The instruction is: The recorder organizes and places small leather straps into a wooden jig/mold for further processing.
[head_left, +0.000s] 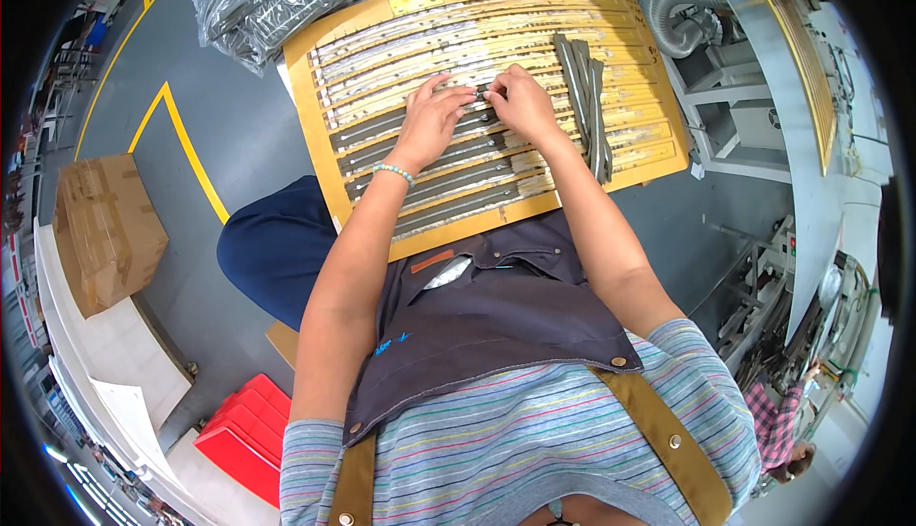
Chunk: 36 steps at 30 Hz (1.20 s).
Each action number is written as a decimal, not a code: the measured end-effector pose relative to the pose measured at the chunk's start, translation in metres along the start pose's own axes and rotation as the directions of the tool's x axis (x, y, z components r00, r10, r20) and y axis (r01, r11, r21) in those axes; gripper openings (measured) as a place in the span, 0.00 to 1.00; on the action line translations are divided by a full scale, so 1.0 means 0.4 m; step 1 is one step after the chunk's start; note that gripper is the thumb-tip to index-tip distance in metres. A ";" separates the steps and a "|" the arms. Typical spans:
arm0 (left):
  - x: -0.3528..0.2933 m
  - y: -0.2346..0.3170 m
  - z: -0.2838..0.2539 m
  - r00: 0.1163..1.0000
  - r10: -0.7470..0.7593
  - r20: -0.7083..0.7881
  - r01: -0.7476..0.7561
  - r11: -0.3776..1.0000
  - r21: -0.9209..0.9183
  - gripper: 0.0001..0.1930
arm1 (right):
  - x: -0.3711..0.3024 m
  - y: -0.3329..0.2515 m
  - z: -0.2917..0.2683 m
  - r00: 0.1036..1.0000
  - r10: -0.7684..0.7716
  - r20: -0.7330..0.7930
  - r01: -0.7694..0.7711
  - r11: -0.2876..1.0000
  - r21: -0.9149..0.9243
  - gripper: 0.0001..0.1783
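Observation:
A yellow slotted board (301, 82) lies tilted across my lap, with pale, whitish slots running across it. My left hand (434, 123) rests over the middle of the board, fingers bent and closed at the end of a dark grey zipper-like strip (481, 94). Opposite it, my right hand (523, 106) pinches at the same strip end; the fingertips hide most of the contact. Several similar dark grey strips (456, 205) lie in the slots nearer my body, on the left half. To the right of my right hand, a few loose strips (578, 82) lie crosswise over the slots.
Clear plastic bags (253, 6) of dark material sit beyond the board at the far left. A cardboard box (107, 230) and a red bin (246, 435) stand to my left. A flexible silver duct (673, 15) and white frames are at the right. Another person's plaid sleeve (775, 421) shows lower right.

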State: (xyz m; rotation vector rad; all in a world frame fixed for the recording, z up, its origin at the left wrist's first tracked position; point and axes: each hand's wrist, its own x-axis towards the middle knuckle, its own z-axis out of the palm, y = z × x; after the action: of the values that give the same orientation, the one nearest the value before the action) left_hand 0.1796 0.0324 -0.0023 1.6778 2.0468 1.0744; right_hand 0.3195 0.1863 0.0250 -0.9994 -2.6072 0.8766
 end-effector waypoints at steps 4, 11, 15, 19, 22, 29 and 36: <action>-0.001 -0.001 0.000 1.000 0.011 0.004 -0.011 0.999 0.044 0.15 | -0.007 -0.011 0.006 1.000 -0.010 -0.027 0.010 1.000 -0.025 0.07; 0.000 0.021 -0.006 0.999 0.053 0.010 -0.054 0.993 0.108 0.16 | -0.010 -0.003 0.024 0.995 -0.008 -0.101 0.004 0.999 -0.037 0.07; 0.001 0.031 -0.022 0.993 0.097 0.060 -0.108 0.968 0.227 0.18 | -0.013 -0.012 0.035 0.992 -0.023 -0.125 0.017 0.999 -0.049 0.07; 0.009 0.031 -0.027 0.973 0.202 0.111 -0.227 0.922 0.312 0.20 | -0.019 -0.003 0.039 0.979 -0.077 -0.188 0.076 0.997 -0.013 0.06; 0.032 0.032 -0.005 0.949 0.275 0.156 -0.312 0.896 0.316 0.22 | -0.023 0.025 0.032 0.975 -0.005 -0.220 0.033 0.992 0.121 0.08; -0.001 0.043 -0.025 0.913 0.325 0.248 -0.405 0.801 0.440 0.25 | -0.088 0.047 -0.011 0.973 0.033 -0.230 0.040 0.951 0.308 0.09; -0.198 -0.018 -0.176 0.927 -0.255 -0.276 0.368 0.763 0.532 0.39 | -0.162 0.170 -0.113 0.945 0.153 -0.288 -0.050 0.940 0.336 0.08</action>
State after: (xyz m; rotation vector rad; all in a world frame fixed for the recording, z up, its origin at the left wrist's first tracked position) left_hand 0.1521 -0.0674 0.0223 1.4014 2.8666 0.5343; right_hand 0.4222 0.2042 0.0211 -1.0852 -2.0817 1.0375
